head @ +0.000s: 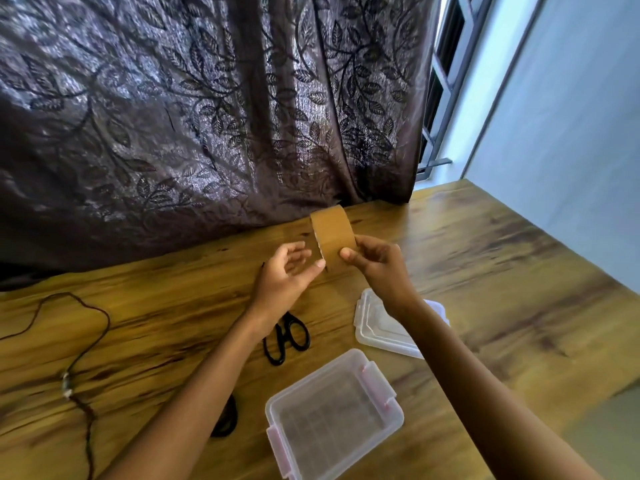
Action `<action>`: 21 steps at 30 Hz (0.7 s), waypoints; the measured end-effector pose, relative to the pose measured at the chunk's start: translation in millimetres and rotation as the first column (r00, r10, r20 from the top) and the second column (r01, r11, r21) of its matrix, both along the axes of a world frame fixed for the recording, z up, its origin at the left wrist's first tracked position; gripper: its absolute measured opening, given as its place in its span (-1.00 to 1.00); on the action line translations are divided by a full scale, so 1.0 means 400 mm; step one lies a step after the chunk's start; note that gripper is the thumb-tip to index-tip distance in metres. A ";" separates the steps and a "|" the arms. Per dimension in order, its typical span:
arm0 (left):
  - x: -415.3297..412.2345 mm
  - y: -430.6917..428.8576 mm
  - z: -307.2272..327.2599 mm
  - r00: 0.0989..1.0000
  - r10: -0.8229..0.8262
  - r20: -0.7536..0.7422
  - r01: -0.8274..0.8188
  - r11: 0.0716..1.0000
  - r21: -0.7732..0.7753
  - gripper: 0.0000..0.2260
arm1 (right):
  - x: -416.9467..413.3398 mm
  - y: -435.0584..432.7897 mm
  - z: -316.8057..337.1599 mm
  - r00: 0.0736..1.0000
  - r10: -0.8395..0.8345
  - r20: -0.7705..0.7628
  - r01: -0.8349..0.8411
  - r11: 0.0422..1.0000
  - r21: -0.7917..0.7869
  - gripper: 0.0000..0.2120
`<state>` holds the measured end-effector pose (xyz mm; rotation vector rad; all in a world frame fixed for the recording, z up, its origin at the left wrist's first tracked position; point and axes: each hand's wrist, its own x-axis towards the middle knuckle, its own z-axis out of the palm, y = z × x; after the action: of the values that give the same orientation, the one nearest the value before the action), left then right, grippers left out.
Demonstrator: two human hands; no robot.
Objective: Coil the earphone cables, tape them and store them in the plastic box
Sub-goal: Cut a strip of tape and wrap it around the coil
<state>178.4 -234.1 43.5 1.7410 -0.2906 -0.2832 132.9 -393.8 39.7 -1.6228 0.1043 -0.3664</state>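
My right hand (pixel 375 263) holds a roll of brown tape (pixel 333 237) upright above the table. My left hand (pixel 287 277) is beside it, fingers spread, with the thumb tip touching the roll's jagged free edge. A clear plastic box (pixel 332 415) with pink clips stands open and empty near the front. Its clear lid (pixel 379 329) lies behind it, partly under my right forearm. A dark earphone cable (pixel 78 341) trails loosely across the table's left side. Under my left forearm a black coil (pixel 227 419), perhaps another cable, peeks out.
Black-handled scissors (pixel 287 337) lie on the wooden table (pixel 485 271) below my left wrist. A dark leaf-patterned curtain (pixel 207 116) hangs along the table's far edge. A window and pale wall are at the right.
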 end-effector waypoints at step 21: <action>-0.115 0.198 0.078 0.963 -0.267 0.015 0.261 0.924 -0.281 -0.66 | -0.166 0.227 0.073 0.925 -0.082 0.372 0.273 0.825 -0.496 -0.75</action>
<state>132.3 -154.9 74.8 1.4161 -0.5258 -0.4363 66.5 -302.9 68.9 -2.0887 -0.1208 -0.8806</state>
